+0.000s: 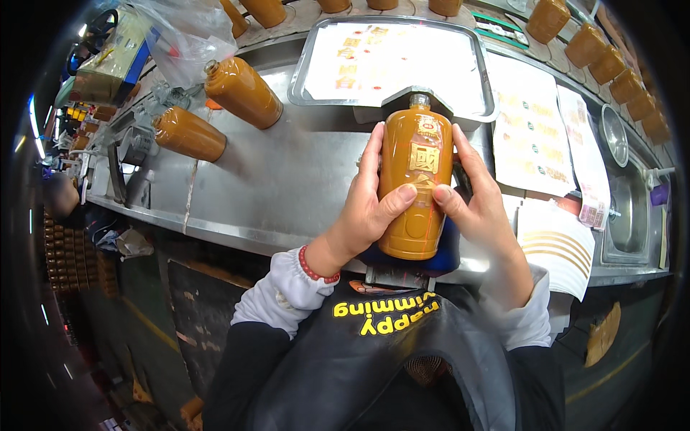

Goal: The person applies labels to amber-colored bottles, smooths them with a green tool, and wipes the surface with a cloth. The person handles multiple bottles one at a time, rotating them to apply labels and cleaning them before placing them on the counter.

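An amber-brown glazed bottle (402,223) with raised gold characters lies tilted between my hands, its neck pointing away from me. My left hand (366,205) wraps its left side, the thumb pressed on the front near the lower decal. On the opposite side my right hand (480,201) grips it the same way, thumb also on the front. Beneath the bottle is a dark blue support (447,251), mostly hidden. A dark angled metal bracket (440,106) stands behind the bottle's neck.
A metal tray (295,86) holding a decal sheet lies beyond the bottle. Two more brown bottles (244,93) (190,134) stand to the left. More decal sheets (532,122) and white striped papers (557,244) lie on the right, near a sink (629,223). Several bottles (606,63) line the far edge.
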A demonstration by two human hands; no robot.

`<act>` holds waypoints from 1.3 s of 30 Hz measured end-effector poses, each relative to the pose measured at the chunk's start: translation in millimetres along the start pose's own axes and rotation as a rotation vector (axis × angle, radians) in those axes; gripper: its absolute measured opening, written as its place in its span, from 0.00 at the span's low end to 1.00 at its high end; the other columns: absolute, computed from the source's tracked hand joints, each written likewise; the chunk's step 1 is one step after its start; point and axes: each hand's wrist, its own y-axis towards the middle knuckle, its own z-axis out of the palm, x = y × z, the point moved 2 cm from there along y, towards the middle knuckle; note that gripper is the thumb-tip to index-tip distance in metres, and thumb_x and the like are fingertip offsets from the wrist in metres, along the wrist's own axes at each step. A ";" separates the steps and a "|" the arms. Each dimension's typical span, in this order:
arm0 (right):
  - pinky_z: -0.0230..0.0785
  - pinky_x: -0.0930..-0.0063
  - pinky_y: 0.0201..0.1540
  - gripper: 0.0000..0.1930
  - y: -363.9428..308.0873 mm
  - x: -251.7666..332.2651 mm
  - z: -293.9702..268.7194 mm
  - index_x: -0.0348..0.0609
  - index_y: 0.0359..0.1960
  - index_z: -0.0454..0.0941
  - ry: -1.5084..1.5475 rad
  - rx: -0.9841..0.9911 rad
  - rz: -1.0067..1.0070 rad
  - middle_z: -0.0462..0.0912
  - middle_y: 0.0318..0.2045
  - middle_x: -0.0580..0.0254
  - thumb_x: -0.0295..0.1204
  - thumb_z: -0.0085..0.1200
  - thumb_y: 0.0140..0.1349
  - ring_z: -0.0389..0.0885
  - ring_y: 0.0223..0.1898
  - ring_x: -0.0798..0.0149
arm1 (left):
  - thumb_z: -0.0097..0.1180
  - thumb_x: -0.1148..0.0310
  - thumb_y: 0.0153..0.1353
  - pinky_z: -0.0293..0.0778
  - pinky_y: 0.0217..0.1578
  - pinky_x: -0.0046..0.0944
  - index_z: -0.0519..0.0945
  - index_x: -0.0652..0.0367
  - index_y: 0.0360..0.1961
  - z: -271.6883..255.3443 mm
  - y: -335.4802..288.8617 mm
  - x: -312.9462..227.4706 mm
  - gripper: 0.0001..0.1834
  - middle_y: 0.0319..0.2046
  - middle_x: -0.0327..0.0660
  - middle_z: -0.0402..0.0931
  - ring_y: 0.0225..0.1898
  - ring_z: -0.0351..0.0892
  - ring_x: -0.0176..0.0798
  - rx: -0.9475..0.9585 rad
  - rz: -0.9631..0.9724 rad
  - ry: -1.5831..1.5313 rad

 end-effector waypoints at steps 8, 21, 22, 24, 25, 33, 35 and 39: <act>0.55 0.63 0.73 0.46 0.8 -2.3 2.5 0.32 0.75 0.53 -0.078 -0.018 -0.016 0.64 0.70 0.40 0.41 0.66 0.64 0.63 0.72 0.52 | 0.58 0.56 0.70 0.57 0.71 0.43 0.36 0.72 0.76 -2.5 -0.7 7.0 0.52 0.73 0.57 0.52 0.73 0.58 0.47 -0.008 0.014 0.033; 0.56 0.62 0.73 0.46 0.5 -0.9 1.7 0.29 0.74 0.54 -0.157 -0.013 -0.021 0.64 0.70 0.38 0.41 0.66 0.63 0.64 0.72 0.50 | 0.56 0.60 0.72 0.70 0.60 0.37 0.54 0.70 0.71 -11.6 34.4 0.1 0.37 0.60 0.52 0.70 0.59 0.73 0.38 -0.099 -0.037 0.200; 0.56 0.62 0.73 0.46 0.4 -1.1 1.9 0.29 0.74 0.54 -0.157 -0.015 -0.020 0.64 0.70 0.38 0.41 0.66 0.63 0.64 0.72 0.50 | 0.55 0.63 0.72 0.71 0.60 0.36 0.53 0.68 0.72 -12.9 35.1 0.9 0.36 0.60 0.50 0.71 0.59 0.73 0.35 -0.079 -0.061 0.232; 0.56 0.62 0.73 0.46 0.8 -1.1 1.6 0.28 0.74 0.54 -0.155 -0.017 -0.024 0.64 0.70 0.37 0.41 0.66 0.64 0.64 0.72 0.49 | 0.58 0.58 0.70 0.70 0.60 0.39 0.60 0.72 0.68 -12.2 35.7 3.3 0.36 0.58 0.55 0.72 0.59 0.74 0.41 -0.129 -0.025 0.205; 0.56 0.62 0.73 0.46 0.8 -1.4 2.1 0.28 0.74 0.54 -0.153 -0.015 -0.025 0.64 0.70 0.37 0.42 0.66 0.64 0.64 0.72 0.49 | 0.60 0.56 0.69 0.70 0.60 0.40 0.63 0.74 0.66 -12.2 35.2 4.0 0.37 0.57 0.57 0.72 0.59 0.74 0.43 -0.157 -0.009 0.190; 0.57 0.61 0.73 0.46 0.9 -0.2 1.6 0.28 0.74 0.54 -0.174 -0.011 -0.033 0.64 0.70 0.36 0.41 0.66 0.64 0.64 0.72 0.48 | 0.61 0.57 0.69 0.73 0.56 0.39 0.66 0.74 0.63 -10.8 43.9 -1.6 0.34 0.52 0.55 0.78 0.54 0.78 0.42 -0.145 -0.009 0.178; 0.56 0.60 0.72 0.45 1.1 0.3 2.4 0.27 0.73 0.55 -0.155 -0.021 -0.032 0.65 0.69 0.34 0.42 0.65 0.64 0.64 0.72 0.45 | 0.61 0.57 0.69 0.74 0.56 0.40 0.67 0.74 0.63 -10.1 44.0 -1.7 0.33 0.52 0.55 0.78 0.54 0.78 0.41 -0.146 -0.013 0.178; 0.56 0.56 0.72 0.44 1.3 0.9 3.1 0.26 0.72 0.57 -0.131 -0.035 -0.028 0.66 0.68 0.32 0.43 0.64 0.63 0.64 0.70 0.40 | 0.59 0.56 0.70 0.73 0.56 0.41 0.66 0.74 0.63 -10.1 44.1 -3.2 0.33 0.51 0.55 0.79 0.55 0.79 0.43 -0.148 -0.016 0.200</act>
